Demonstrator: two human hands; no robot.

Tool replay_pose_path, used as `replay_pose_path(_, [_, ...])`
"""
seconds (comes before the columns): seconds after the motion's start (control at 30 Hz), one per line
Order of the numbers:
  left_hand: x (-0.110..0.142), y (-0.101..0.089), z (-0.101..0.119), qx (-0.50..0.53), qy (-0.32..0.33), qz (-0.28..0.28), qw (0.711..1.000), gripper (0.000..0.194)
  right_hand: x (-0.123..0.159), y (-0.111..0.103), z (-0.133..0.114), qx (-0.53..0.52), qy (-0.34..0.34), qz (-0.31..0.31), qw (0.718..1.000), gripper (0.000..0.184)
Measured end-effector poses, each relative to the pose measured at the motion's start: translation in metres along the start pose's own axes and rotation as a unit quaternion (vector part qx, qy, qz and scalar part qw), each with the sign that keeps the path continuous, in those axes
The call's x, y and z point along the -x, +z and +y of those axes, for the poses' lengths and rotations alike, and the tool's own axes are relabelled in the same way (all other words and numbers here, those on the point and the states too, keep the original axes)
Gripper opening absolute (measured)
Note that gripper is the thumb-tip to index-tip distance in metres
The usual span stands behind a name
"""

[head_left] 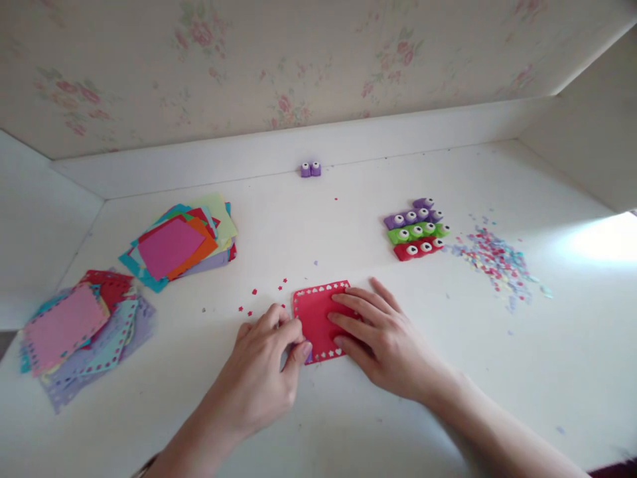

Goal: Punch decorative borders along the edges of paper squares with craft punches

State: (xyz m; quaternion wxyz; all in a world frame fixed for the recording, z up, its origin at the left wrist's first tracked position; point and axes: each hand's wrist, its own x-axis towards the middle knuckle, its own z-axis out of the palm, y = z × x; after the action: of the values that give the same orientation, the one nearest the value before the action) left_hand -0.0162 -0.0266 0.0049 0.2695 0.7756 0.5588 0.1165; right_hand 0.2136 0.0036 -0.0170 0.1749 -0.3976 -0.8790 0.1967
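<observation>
The red card (pixel 318 318) lies flat on the white bench (pixel 358 431), in front of the person. It has little holes along its far edge and its near edge, and some look like stars and hearts. There are small holes down its left edge too. The right hand (pixel 385 335) covers much of its right edge.

The left hand (pixel 269 362) is at the near left corner of the red card. Its thumb and bent fingers pinch a small purple thing (pixel 308 354), which is mostly hidden. The right hand is not gripping anything. Its fingers are spread out and rest on top of the red card.

Tiny red bits (pixel 254 291) lie just left of the red card. Farther left and a bit beyond it is a messy pile of plain colored paper (pixel 172 247). Well to the left of the red card is a pile of cards with holes around their edges (pixel 67 325).

Beyond the red card and to its right sit rows of purple, green and red punches (pixel 418 232) with white tops. Farther right of it is a heap of colorful paper bits (pixel 492 259). Two purple punches (pixel 311 170) stand side by side, straight beyond the red card, by the back edge.
</observation>
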Motion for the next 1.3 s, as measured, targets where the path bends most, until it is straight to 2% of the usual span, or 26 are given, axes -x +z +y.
replay_pose_path(0.17, [0.005,-0.002,-0.001,0.039,0.01,0.014,0.999,0.019,0.001,-0.002,-0.002,0.0,-0.006,0.009,1.0,0.025])
replay_pose_path(0.33, [0.019,-0.008,-0.013,0.082,0.021,0.037,0.996,0.021,0.002,-0.004,-0.004,0.0,-0.008,0.009,1.0,0.024])
replay_pose_path(0.57, [0.038,-0.014,-0.042,-0.005,-0.045,0.129,0.991,0.028,0.003,-0.002,-0.001,-0.004,-0.015,0.015,1.0,0.024])
replay_pose_path(0.67, [0.041,-0.01,-0.047,-0.039,-0.061,0.137,0.988,0.031,0.004,-0.001,-0.001,-0.008,-0.012,0.011,1.0,0.024])
replay_pose_path(0.8, [0.035,-0.007,-0.048,-0.066,-0.043,0.142,0.987,0.031,0.005,-0.002,-0.002,-0.009,-0.009,0.007,1.0,0.024])
replay_pose_path(0.9, [0.02,-0.011,-0.048,-0.054,-0.034,0.155,0.986,0.03,0.005,-0.003,-0.002,-0.011,-0.008,0.008,1.0,0.024])
replay_pose_path(1.0, [-0.008,-0.019,-0.042,-0.023,-0.031,0.156,0.987,0.031,0.005,-0.004,-0.003,-0.019,-0.005,0.007,1.0,0.023])
replay_pose_path(1.17, [-0.081,-0.032,-0.013,0.04,0.024,0.117,0.992,0.034,0.006,-0.005,-0.003,-0.041,0.006,0.019,0.999,0.02])
replay_pose_path(1.3, [-0.149,-0.03,0.016,0.031,0.056,0.084,0.994,0.034,0.006,-0.005,-0.002,-0.055,0.011,0.027,0.998,0.019])
